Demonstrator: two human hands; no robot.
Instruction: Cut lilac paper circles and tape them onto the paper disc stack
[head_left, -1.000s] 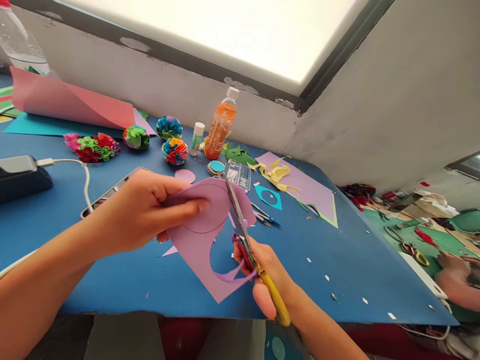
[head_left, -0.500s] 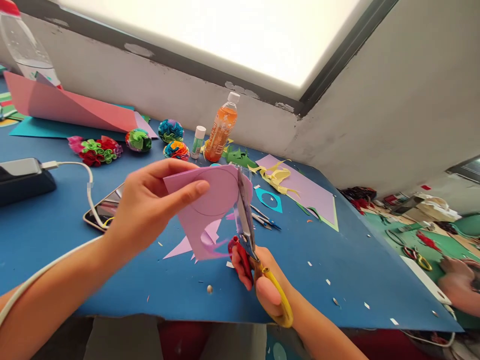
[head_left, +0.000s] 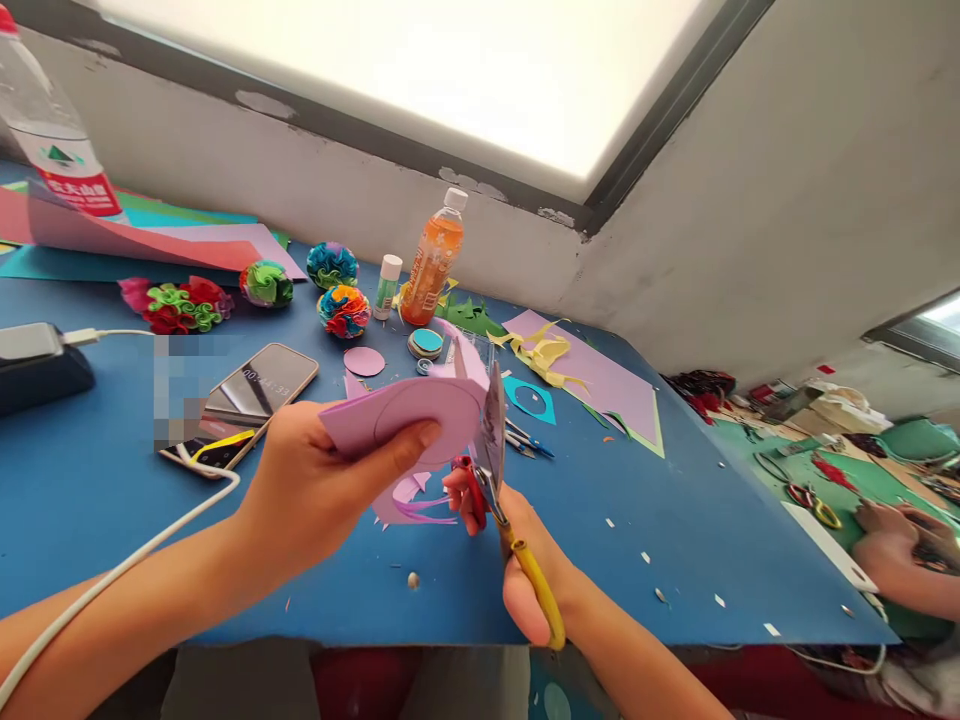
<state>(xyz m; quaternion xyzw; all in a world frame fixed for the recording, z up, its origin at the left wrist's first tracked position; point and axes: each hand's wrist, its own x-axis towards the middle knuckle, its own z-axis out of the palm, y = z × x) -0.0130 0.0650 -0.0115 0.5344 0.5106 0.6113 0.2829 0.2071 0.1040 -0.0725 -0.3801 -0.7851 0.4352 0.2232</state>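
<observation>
Pinched between thumb and fingers of my left hand is a folded piece of purple paper with a circle drawn on it. My right hand grips scissors with one red and one yellow handle; their blades are parted at the paper's right edge. A narrow purple strip curls up behind the blades. Purple offcuts lie on the blue table below. Behind the held paper are a purple disc and a small stack of discs with a blue one on top.
A phone with a white cable lies left of centre. Paper flowers, a glue stick and an orange drink bottle stand behind. Yellow scraps are at the right. Another person's hands rest at the far right.
The paper has tilted and dropped slightly in my left hand, uncovering the purple disc and stacked discs. The scissor blades have opened, and a strip now curls upward. The view has shifted slightly.
</observation>
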